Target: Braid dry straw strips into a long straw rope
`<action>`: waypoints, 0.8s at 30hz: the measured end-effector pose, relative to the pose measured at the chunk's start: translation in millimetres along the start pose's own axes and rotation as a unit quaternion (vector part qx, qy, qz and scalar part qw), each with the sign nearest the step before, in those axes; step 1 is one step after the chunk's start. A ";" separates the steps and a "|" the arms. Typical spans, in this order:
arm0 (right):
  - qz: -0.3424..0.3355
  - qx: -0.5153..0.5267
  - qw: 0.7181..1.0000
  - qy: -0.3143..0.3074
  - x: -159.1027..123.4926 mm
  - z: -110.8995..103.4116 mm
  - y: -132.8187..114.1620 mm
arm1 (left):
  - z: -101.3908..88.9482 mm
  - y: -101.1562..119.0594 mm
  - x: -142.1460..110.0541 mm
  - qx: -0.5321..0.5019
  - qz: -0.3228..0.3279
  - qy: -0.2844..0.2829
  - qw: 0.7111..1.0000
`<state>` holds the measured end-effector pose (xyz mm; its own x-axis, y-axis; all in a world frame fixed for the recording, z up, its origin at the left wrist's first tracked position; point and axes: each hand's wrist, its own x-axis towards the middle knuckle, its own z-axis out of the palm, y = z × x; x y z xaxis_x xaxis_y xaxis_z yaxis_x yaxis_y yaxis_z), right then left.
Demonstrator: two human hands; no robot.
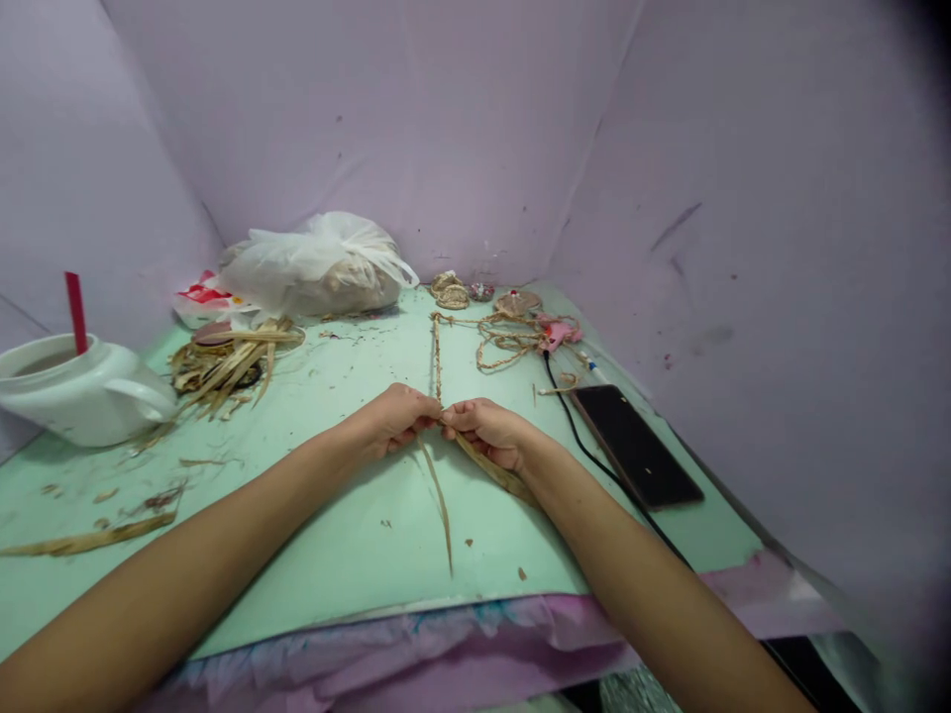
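Observation:
A thin twisted rope of dried plant fibre (437, 356) runs from the back of the table straight towards me, and its near end sits between my fingertips. My left hand (397, 418) pinches it from the left, and a narrow dry strip (440, 495) hangs below onto the table. Close beside it, my right hand (486, 428) pinches the same end, with a wider dry leaf strip (496, 473) passing under the palm towards the wrist. Further back, the rope bends right into loose coils (509, 345) near a pink cloth piece (559, 333).
A white mug (81, 386) with a red stick stands left. Behind it lie a pile of dry strips (230, 371) and a stuffed white plastic bag (319, 265). At right are a phone (637, 446) and black cable (586, 446). Small woven discs (450, 291) rest by the wall.

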<state>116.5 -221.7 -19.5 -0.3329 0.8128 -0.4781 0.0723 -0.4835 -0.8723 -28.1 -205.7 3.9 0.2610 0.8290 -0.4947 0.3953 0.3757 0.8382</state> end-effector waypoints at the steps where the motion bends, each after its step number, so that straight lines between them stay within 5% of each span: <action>1: 0.003 -0.004 1.000 0.002 -0.1 0.2 -0.2 | -0.8 -0.7 0.9 0.001 -0.003 -0.005 1.000; 6: -0.026 -0.096 0.993 0.057 -1.6 -1.7 -1.8 | -1.9 -5.0 4.8 0.031 -0.007 -0.024 0.999; 11: -0.119 -0.255 0.945 0.165 -4.1 -1.3 0.4 | 2.9 -1.8 2.0 0.047 -0.004 -0.004 0.999; 16: -0.263 -0.454 0.821 0.224 -19.1 13.8 6.5 | 5.3 2.0 -2.7 0.016 -0.035 0.013 0.999; 20: -0.308 -0.583 0.720 0.216 -32.3 24.5 9.2 | 6.8 -0.4 -3.3 -0.007 -0.012 0.004 1.000; 22: -0.305 -0.593 0.722 0.184 -36.5 22.7 5.5 | 8.0 -0.8 -3.6 0.019 0.024 0.013 0.999; 24: -0.282 -0.548 0.776 0.134 -38.9 14.4 -1.7 | 8.6 -0.2 -3.9 0.040 0.037 0.015 0.998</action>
<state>115.7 -257.1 2.1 -0.4056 0.9041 0.1347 0.7914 0.4210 -0.4432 -21.6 -212.6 3.7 0.2667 0.8658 -0.4233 0.4457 0.2786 0.8507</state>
